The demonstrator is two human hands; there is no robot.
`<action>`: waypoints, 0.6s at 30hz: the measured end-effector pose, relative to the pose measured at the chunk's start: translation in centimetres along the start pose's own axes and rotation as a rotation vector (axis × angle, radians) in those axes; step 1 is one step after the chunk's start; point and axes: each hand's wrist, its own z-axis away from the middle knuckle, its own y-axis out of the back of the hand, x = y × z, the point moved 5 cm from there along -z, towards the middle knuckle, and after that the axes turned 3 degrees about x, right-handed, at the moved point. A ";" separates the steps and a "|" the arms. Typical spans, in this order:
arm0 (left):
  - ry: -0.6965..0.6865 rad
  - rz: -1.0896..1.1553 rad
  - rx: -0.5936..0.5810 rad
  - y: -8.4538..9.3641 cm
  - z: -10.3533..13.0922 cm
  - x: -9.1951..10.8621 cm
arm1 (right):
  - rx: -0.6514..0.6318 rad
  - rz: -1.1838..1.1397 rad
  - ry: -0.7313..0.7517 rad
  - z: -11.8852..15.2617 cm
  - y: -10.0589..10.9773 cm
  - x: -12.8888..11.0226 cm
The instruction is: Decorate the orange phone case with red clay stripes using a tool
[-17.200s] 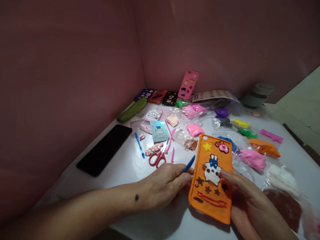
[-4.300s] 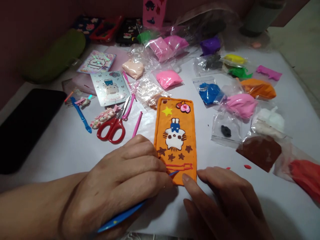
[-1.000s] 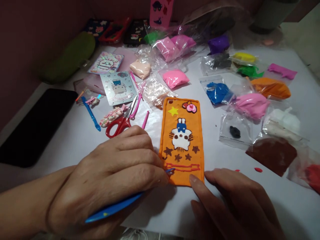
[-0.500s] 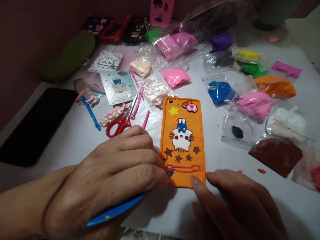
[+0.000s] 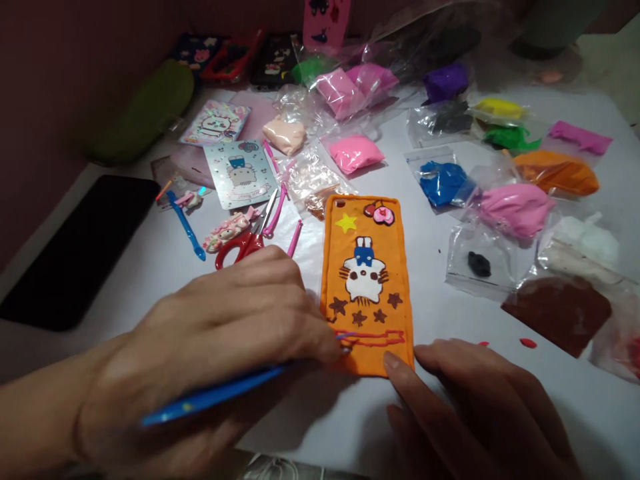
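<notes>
One blue tool (image 5: 215,395) was clamped in the left hand (image 5: 235,320) at the orange case (image 5: 398,257), flat on the table (image 5: 435,310), cat (image 5: 364,280) and stars (image 5: 359,317) applied, red banner (image 5: 380,344) apparently unfilled, while the right hand (image 5: 477,393), fingers apart, touched the near right corner.

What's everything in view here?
Case: one, orange, centre.
Scissors: one, red-handled, left of case.
Held tool: one, blue, front left.
Loose tool: one, blue, left.
Slab: one, black, left.
Ornament: one, pink, beside scissors.
Sticks: several, pink, beside scissors.
Cards: two, pastel, back left.
Oblong item: one, green, back left.
Other cases: four, mixed, back.
Bagged lumps: many, mixed, back, right.
Scraps: two, red, right.
Table: one, white, beneath.
Left hand: one, holding tool.
Right hand: one, touching case.
</notes>
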 end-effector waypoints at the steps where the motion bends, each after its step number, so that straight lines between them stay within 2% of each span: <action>1: 0.072 0.013 0.094 0.5 0.0 -0.2 | -0.024 -0.001 0.050 0.3 0.0 0.0; 3: 0.243 0.059 0.282 1.4 0.1 -0.9 | -0.079 -0.006 0.114 0.7 0.1 0.1; 5: 0.406 0.152 0.382 1.8 0.2 -1.6 | -0.108 -0.003 0.100 0.9 0.2 0.4; 8: 0.571 0.336 0.342 1.4 -0.1 -2.5 | -0.125 0.042 0.014 0.4 0.4 0.8; 10: 0.619 0.404 0.279 1.0 -0.2 -2.7 | -0.121 0.021 -0.056 -0.3 0.6 0.7; 13: 0.618 0.429 0.231 0.7 -0.1 -2.6 | -0.112 -0.155 -0.361 -1.2 1.0 1.2; 16: 0.699 0.618 0.272 0.3 0.7 -2.9 | -0.182 -0.531 -0.764 -1.2 0.6 1.8; 18: 0.753 0.770 0.300 -0.2 1.1 -3.2 | -0.188 -0.802 -0.974 -1.1 0.2 1.8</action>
